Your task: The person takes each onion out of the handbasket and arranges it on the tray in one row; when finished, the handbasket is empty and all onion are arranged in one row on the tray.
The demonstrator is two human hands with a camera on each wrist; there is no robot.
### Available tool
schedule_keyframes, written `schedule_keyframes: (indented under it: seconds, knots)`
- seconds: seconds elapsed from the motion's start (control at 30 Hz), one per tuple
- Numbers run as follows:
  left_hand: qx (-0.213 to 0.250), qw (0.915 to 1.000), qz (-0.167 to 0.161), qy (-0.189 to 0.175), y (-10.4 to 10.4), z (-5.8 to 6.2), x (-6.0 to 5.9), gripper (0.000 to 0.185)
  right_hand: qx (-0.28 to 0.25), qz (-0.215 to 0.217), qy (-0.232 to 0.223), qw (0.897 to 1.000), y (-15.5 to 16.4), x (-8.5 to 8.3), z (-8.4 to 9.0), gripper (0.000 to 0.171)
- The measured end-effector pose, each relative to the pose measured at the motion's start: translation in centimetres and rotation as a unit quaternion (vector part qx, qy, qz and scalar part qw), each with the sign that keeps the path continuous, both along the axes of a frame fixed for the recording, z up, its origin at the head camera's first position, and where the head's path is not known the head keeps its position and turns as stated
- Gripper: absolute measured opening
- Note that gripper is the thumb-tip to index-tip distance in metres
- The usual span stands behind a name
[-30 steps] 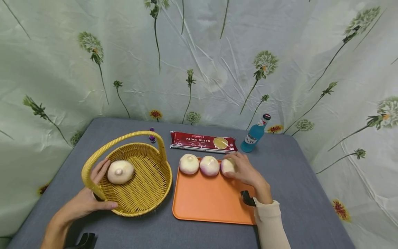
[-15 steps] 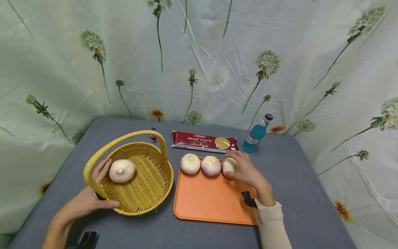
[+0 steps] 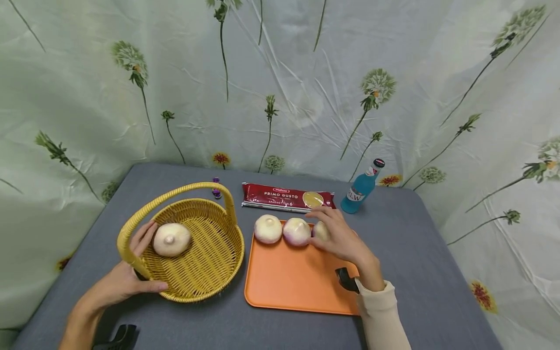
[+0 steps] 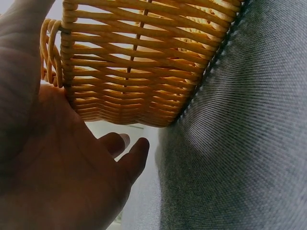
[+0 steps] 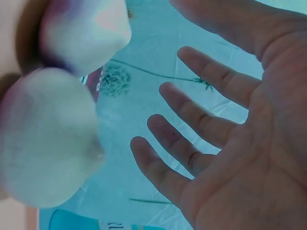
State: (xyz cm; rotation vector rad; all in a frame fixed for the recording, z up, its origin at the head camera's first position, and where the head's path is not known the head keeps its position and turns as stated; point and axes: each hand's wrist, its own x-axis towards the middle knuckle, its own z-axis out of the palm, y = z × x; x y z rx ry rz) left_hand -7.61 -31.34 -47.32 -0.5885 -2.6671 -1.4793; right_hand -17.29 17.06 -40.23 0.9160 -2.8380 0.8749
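Observation:
My left hand (image 3: 118, 282) holds the side of a yellow wicker basket (image 3: 210, 267) by its rim, below the arched handle; the thumb lies along the front rim. In the basket is one pale onion (image 3: 171, 239). My right hand (image 3: 341, 238) hovers open over the back right of an orange tray (image 3: 297, 287), holding nothing. A left onion (image 3: 268, 229), a middle onion (image 3: 297, 231) and a right onion (image 3: 321, 231), white with purple tints, line the tray's back edge. My hand partly hides the right one. In the right wrist view the fingers (image 5: 192, 115) are spread apart from the onions.
Behind the tray lies a red spaghetti packet (image 3: 284, 198). A blue bottle (image 3: 359, 190) stands to its right. A small purple object (image 3: 216, 187) sits behind the basket. A floral curtain (image 3: 297, 97) hangs along the back of the grey table (image 3: 415, 272).
My right hand has shifted slightly left and up, from around the right onion to above it, fingertips closer to the middle onion. The left hand and basket hold still.

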Motion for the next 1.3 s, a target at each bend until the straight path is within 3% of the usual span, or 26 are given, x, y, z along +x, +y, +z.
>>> schedule_keyframes:
  seconds: [0.5,0.87,1.3]
  knots:
    - [-0.005,1.0,-0.001,0.004,-0.1,0.0,-0.3,0.136,-0.002,0.046,-0.012,0.999,-3.1,0.6,2.0,0.049]
    - [0.006,1.0,-0.004,0.0,-0.1,-0.1,0.0,0.136,0.002,0.109,-0.02,0.994,-5.6,1.0,2.0,0.048]
    - [0.007,1.0,-0.004,0.0,0.0,0.0,0.0,0.137,0.009,0.135,-0.048,0.99,-7.2,1.4,2.2,0.046]
